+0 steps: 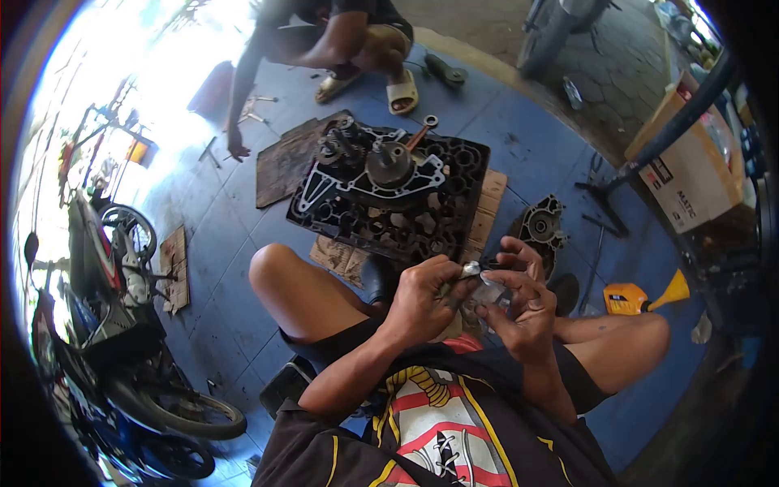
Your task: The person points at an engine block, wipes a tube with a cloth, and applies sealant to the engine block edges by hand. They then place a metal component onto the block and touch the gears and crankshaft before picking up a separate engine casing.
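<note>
My left hand (426, 296) is closed, its thumb and fingers pinching a small pale piece with a rounded white tip (471, 269); its kind is not clear. Right beside it, my right hand (523, 304) grips a crumpled piece of clear plastic (490, 294), with some fingers bent above it. Both hands are close together over my lap, almost touching. Beyond them, an opened engine crankcase half (373, 193) with gears and a crankshaft (389, 162) rests on a black crate (462, 166). The connecting rod (420, 134) sticks up from the crankshaft.
Another engine casing (544, 223) lies on the blue tiles to the right, near a T-handle tool (604, 199) and a yellow bottle (623, 299) with a funnel (672, 290). A co-worker (349, 49) squats opposite, one arm reaching down. Motorcycles (122, 341) stand left; a cardboard box (682, 174) stands right.
</note>
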A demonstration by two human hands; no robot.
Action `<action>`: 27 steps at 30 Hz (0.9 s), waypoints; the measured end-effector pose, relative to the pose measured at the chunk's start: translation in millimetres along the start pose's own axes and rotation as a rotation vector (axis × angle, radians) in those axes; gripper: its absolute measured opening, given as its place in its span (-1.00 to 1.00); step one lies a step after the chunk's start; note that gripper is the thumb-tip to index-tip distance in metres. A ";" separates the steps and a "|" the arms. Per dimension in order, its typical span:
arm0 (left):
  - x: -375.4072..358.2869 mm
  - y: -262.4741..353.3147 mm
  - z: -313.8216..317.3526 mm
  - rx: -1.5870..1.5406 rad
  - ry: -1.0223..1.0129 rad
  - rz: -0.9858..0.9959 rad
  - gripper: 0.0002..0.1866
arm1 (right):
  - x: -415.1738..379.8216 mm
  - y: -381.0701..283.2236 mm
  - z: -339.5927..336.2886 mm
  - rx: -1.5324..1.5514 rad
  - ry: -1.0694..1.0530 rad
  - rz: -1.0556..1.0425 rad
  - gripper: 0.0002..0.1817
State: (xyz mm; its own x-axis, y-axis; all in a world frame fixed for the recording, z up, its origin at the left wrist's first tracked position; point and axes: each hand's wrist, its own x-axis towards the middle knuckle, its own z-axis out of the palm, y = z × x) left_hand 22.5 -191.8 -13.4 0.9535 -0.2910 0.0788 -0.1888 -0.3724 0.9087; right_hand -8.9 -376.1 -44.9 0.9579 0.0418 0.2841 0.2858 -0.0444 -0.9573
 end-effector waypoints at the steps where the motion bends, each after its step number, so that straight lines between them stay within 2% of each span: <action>1: -7.6 4.3 -6.6 0.013 0.059 -0.019 -0.91 | -1.8 -4.1 1.2 0.012 -0.018 -0.022 -0.47; 3: -21.5 14.9 -25.2 0.039 0.140 -0.024 -0.90 | -6.0 -15.3 3.1 0.505 -0.049 0.127 -0.39; 5: -37.6 29.6 -52.9 0.008 0.291 -0.038 -0.90 | -9.4 -24.5 -3.0 0.595 -0.081 0.146 -0.34; 7: -50.2 59.0 -96.8 0.815 0.444 0.143 -0.87 | -13.3 -28.3 -13.6 0.671 -0.104 0.172 -0.29; 9: -59.4 85.7 -95.1 -0.196 0.696 0.017 -0.82 | -15.3 -29.2 -26.8 0.740 -0.061 0.206 -0.24; 12: -70.4 97.6 -113.7 -0.315 0.783 0.104 -0.77 | -17.4 -28.6 -54.7 0.670 -0.002 0.261 -0.23; 16: -62.9 79.0 -130.6 -0.505 0.809 0.225 -0.71 | -21.4 -47.6 -98.5 0.500 0.111 0.245 -0.26; 17: -56.8 78.2 -131.9 -0.531 0.750 0.213 -0.71 | -20.4 -58.3 -110.1 0.417 0.140 0.204 -0.27; 19: -40.5 91.6 -127.2 -0.387 0.958 0.214 -0.71 | -27.6 -76.8 -133.6 0.251 0.216 0.157 -0.26; 21: -24.1 102.6 -118.8 -0.328 0.860 0.295 -0.70 | -34.3 -94.3 -159.7 0.105 0.269 0.112 -0.26; 23: -5.4 112.7 -107.2 -0.463 0.766 0.270 -0.66 | -41.2 -109.5 -186.5 0.002 0.306 0.054 -0.28; 25: 12.1 108.7 -97.9 -0.254 0.737 0.422 -0.64 | -45.0 -118.5 -211.2 -0.019 0.379 0.018 -0.29; 26: 19.8 107.3 -85.9 0.026 0.739 0.621 -0.65 | -45.6 -123.3 -224.9 -0.006 0.368 0.003 -0.30; 27: 26.6 109.4 -78.2 0.022 0.695 0.650 -0.65 | -49.6 -123.7 -237.9 0.003 0.353 -0.014 -0.31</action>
State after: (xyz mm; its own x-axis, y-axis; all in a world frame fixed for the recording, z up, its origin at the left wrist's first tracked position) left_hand 45.6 -171.3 120.1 0.5854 0.1396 0.7986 -0.7290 -0.3404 0.5939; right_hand -85.3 -610.2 72.4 0.9045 -0.3054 0.2977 0.2991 -0.0434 -0.9532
